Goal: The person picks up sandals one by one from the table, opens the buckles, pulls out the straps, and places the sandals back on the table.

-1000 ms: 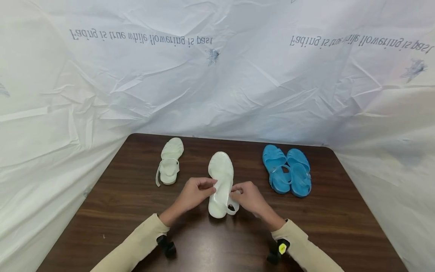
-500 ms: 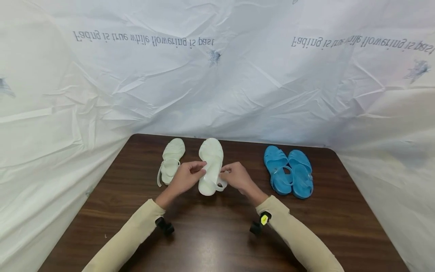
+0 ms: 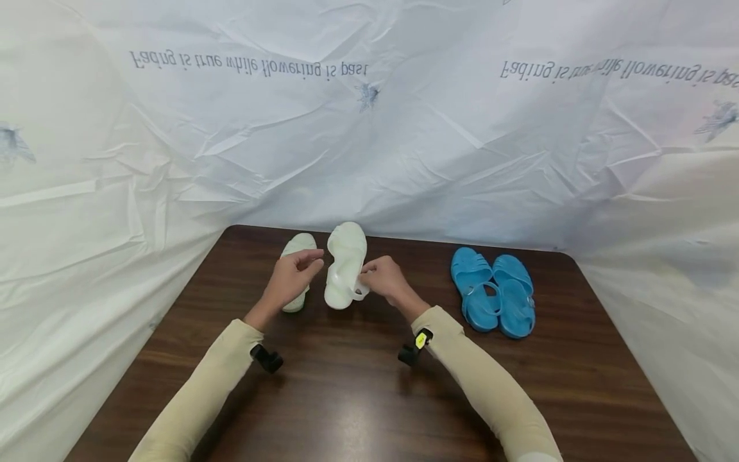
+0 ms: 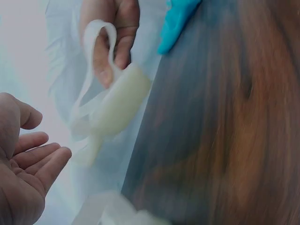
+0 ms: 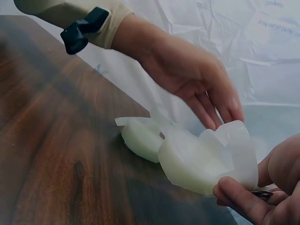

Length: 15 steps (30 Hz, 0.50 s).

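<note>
A white sandal (image 3: 345, 260) is held above the far part of the table by my right hand (image 3: 385, 280), which pinches its side near the ankle strap. In the right wrist view the thumb and fingers of that hand (image 5: 281, 187) grip the sandal's edge by the buckle. My left hand (image 3: 288, 280) hovers just left of this sandal, its fingers loosely bent and holding nothing. Beneath the left hand lies a second white sandal (image 3: 300, 242), partly hidden by it. The left wrist view shows the gap between left hand (image 4: 28, 173) and held sandal (image 4: 123, 101).
A pair of blue sandals (image 3: 487, 292) lies side by side on the right of the dark wooden table (image 3: 358, 398). White printed sheeting (image 3: 369, 160) hangs behind the far edge and along both sides. Each wrist wears a black strapped camera.
The white sandal has moved away from the body and to the left. Both hands held it before; the left hand has let go and shifted left over the other white sandal.
</note>
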Motion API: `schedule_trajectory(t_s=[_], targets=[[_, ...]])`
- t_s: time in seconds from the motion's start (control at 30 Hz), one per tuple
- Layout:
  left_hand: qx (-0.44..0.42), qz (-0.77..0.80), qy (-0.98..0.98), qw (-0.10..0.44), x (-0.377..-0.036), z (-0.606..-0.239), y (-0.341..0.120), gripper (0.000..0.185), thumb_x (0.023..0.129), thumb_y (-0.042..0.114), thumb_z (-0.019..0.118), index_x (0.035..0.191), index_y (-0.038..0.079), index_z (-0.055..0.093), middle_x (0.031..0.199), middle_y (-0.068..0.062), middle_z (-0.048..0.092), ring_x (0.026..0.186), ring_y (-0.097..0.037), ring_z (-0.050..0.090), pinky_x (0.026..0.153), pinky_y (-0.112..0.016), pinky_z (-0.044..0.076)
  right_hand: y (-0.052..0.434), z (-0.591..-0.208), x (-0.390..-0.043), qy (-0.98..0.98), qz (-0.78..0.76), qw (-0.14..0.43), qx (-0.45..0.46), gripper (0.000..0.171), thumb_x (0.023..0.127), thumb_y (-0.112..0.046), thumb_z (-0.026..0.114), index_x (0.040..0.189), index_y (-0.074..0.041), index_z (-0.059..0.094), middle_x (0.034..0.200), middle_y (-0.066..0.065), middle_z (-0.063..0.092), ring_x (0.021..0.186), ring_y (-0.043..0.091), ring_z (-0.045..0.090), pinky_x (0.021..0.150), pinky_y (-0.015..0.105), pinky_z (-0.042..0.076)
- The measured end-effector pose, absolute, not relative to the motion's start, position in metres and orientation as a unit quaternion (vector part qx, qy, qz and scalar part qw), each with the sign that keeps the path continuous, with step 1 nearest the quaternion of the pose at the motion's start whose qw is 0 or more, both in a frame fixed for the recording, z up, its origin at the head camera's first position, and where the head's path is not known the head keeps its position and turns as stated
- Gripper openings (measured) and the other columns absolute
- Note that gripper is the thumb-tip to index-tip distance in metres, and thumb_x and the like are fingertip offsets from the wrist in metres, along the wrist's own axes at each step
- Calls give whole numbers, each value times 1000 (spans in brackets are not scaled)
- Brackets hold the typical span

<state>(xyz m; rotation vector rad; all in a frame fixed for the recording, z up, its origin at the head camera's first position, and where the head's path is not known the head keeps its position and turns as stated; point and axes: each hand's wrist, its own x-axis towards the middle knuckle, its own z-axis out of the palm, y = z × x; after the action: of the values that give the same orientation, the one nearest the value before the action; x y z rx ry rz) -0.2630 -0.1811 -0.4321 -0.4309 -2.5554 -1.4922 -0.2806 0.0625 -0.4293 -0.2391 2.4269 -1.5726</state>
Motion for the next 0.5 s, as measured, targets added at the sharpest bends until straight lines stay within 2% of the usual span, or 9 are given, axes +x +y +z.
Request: schedule_trajectory(t_s=[0.1, 0.17, 0.2, 0.27, 0.3, 0.37, 0.4, 0.43, 0.5], targets=[[-131, -487, -859, 94, -266, -433, -195, 36, 103, 29, 63, 133, 10, 68, 125, -16, 71, 110, -30, 70, 90, -49, 57, 59, -434, -286, 829, -538, 130, -80, 16, 94, -3, 65, 100, 6, 77, 100, 18, 71, 81, 23, 67, 82, 51, 58], [-121, -471, -867, 105, -267, -436, -203, 36, 103, 29, 63, 134, 10, 67, 129, -17, 69, 116, -34, 67, 94, -52, 55, 57, -437, -290, 830, -535, 137, -80, 17, 95, -4, 65, 101, 6, 77, 101, 18, 70, 80, 22, 66, 81, 50, 59], [-113, -462, -873, 108, -268, -437, -207, 37, 103, 30, 63, 135, 11, 67, 120, -19, 71, 119, -36, 65, 90, -53, 56, 56, -439, -291, 829, -535, 141, -79, 17, 95, -4, 66, 102, 6, 77, 102, 18, 70, 80, 22, 66, 80, 49, 59], [-97, -443, -885, 109, -268, -440, -214, 38, 103, 29, 64, 137, 11, 65, 92, -17, 73, 94, -35, 70, 72, -48, 57, 53, -442, -294, 827, -537, 150, -76, 17, 95, -5, 66, 103, 6, 76, 106, 19, 69, 81, 22, 67, 81, 49, 59], [-90, -435, -889, 108, -269, -441, -217, 39, 102, 28, 64, 138, 11, 64, 77, -15, 69, 79, -32, 69, 63, -44, 55, 52, -445, -295, 826, -537, 153, -75, 17, 95, -5, 67, 103, 6, 76, 107, 19, 69, 82, 22, 67, 81, 48, 59], [-79, -423, -897, 101, -268, -444, -223, 42, 101, 25, 64, 141, 9, 61, 55, -7, 52, 55, -26, 55, 50, -38, 45, 49, -449, -298, 826, -536, 158, -71, 17, 95, -5, 67, 104, 6, 76, 111, 20, 69, 85, 24, 68, 82, 48, 59], [-75, -421, -899, 97, -268, -445, -225, 44, 101, 23, 65, 142, 8, 60, 50, -4, 42, 47, -22, 45, 46, -36, 38, 48, -451, -299, 827, -534, 159, -69, 16, 95, -5, 68, 104, 6, 76, 112, 20, 69, 86, 24, 69, 82, 47, 59], [-72, -418, -901, 93, -268, -447, -227, 46, 100, 22, 66, 143, 7, 58, 52, -2, 42, 44, -20, 36, 45, -34, 37, 47, -453, -300, 829, -532, 160, -68, 16, 95, -6, 68, 103, 5, 76, 111, 20, 69, 86, 24, 69, 81, 46, 60], [-64, -412, -905, 81, -268, -450, -231, 51, 99, 22, 66, 145, 4, 54, 58, -7, 47, 50, -21, 42, 50, -36, 40, 45, -456, -303, 833, -525, 157, -69, 15, 96, -6, 68, 101, 4, 77, 108, 18, 69, 84, 23, 68, 79, 44, 60]])
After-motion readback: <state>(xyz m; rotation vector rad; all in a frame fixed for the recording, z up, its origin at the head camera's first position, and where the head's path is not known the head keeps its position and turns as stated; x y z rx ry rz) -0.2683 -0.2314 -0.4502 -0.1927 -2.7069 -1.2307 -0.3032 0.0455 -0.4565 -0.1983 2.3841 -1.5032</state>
